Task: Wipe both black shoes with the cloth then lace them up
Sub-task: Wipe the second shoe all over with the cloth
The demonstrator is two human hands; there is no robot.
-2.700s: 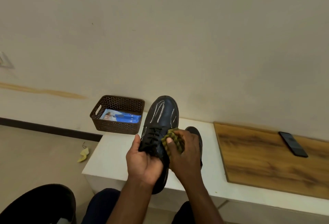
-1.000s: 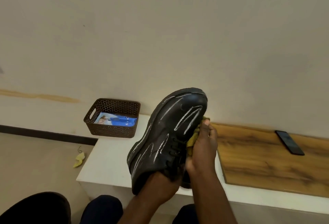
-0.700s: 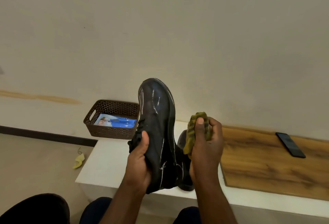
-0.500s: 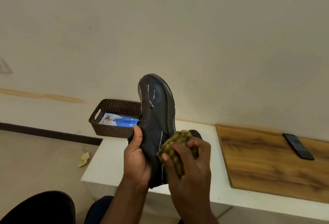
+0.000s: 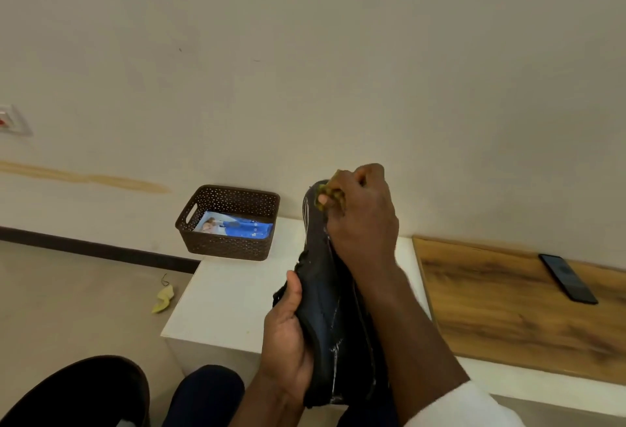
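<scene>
Closest to us, the left hand [image 5: 288,342] curls around the heel end of a smooth black leather shoe [image 5: 325,298] and holds it up on its side, toe pointing away. Half a second ago the right hand [image 5: 362,216] was rubbing low on the side of the shoe. Now it has slid up to the toe, with its fingers bunched tight around a bumpy yellow-green cloth [image 5: 327,191] pressed on the toe. The thin pale streaks on the side suggest the wiping is not finished, and lacing comes later. The second shoe is hidden behind the arms. Under the shoe is a flat white bench top [image 5: 230,294]. Farther back sit a brown plastic basket with little holes [image 5: 230,223], a grainy wooden board [image 5: 508,304] and a flat black phone [image 5: 567,278].
</scene>
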